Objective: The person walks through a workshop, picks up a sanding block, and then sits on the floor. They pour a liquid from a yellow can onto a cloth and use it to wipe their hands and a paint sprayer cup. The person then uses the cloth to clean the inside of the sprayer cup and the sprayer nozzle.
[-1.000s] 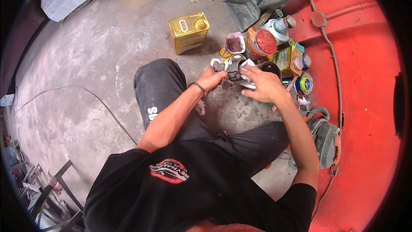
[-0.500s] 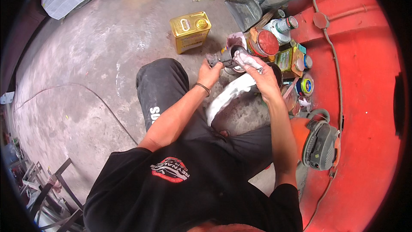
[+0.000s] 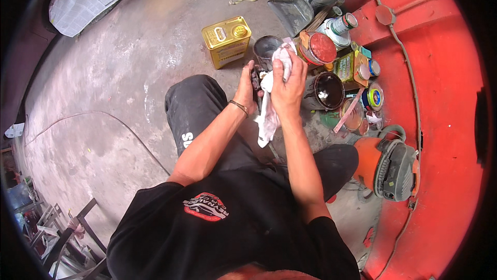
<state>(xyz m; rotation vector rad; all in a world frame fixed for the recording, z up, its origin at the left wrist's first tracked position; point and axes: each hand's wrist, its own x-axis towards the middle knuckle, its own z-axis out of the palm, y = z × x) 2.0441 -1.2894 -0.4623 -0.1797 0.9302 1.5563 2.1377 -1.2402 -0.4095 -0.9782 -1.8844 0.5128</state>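
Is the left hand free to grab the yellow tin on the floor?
Probably not right away. The left hand is wrapped around a small dark object that the right hand wipes with a white rag. The yellow tin stands close, with bare floor between, so nothing else blocks it.

A: What sits between the 2 hands?

B: A white rag (image 3: pixel 269 109), stained pink and grubby. Its upper part is bunched over a small dark object (image 3: pixel 255 80); its lower part hangs loose toward the lap.

A: And the dark object?

B: Small, nearly black, held upright just in front of the knee. The rag touches its right side and covers part of it, so its exact shape cannot be told.
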